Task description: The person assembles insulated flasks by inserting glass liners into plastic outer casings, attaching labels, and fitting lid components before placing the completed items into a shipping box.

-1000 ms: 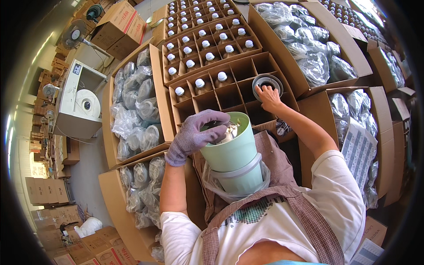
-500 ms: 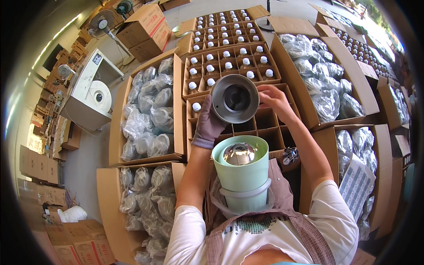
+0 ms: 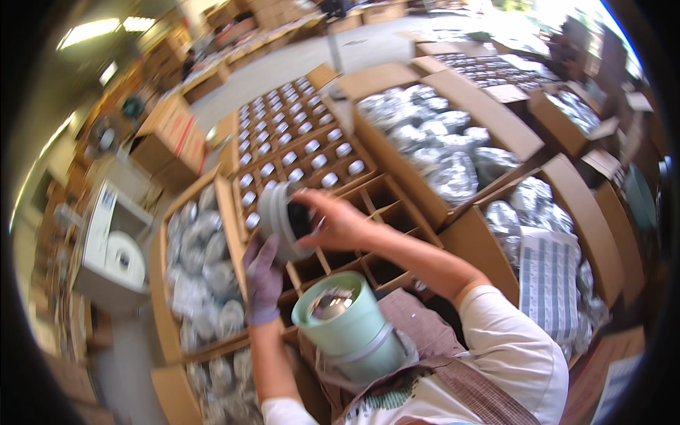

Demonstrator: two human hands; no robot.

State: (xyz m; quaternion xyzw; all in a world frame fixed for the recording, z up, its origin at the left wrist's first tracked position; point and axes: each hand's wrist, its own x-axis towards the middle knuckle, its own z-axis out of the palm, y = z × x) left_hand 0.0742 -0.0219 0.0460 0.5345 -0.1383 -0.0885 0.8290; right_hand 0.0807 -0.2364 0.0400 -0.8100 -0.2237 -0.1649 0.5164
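Observation:
A grey round, cup-shaped part (image 3: 275, 221) with a wide rim and a dark inside is between my hands, tipped on its side. My left hand (image 3: 262, 282), in a greyish-purple glove, grips it from below and the left. My bare right hand (image 3: 338, 221) has its fingers curled at the dark opening; what the fingertips hold, if anything, is blurred and cannot be made out. Close to my body stands a pale green cylindrical vessel (image 3: 361, 336) with a light band round it. A shiny silver dome (image 3: 333, 303) shows inside its top, and clear plastic lies about its base.
Beyond my hands are divided cartons (image 3: 379, 183) with several white-capped items (image 3: 296, 175). Open cartons of plastic-wrapped pieces stand left (image 3: 198, 255) and right (image 3: 439, 142). A printed sheet (image 3: 549, 283) lies on one right-hand carton. A white machine (image 3: 106, 241) is at far left.
My view has swung to the right. The grey part has turned from facing me onto its side, and my right hand has moved from its outer edge to its opening.

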